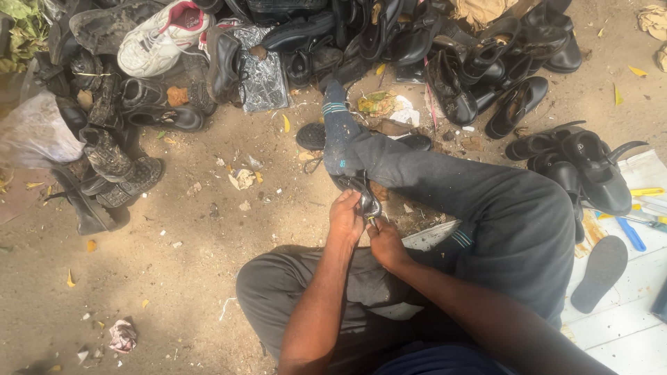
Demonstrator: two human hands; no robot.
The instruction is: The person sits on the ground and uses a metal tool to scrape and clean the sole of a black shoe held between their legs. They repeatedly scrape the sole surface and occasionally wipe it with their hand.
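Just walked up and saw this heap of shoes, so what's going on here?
A person sits on sandy ground with one leg stretched out. The left hand grips a dark shoe braced against that leg, and the right hand pinches something small at its edge, too small to identify. A pile of worn black shoes and a white sneaker lie ahead. A loose sole and some tools rest on a white board at right.
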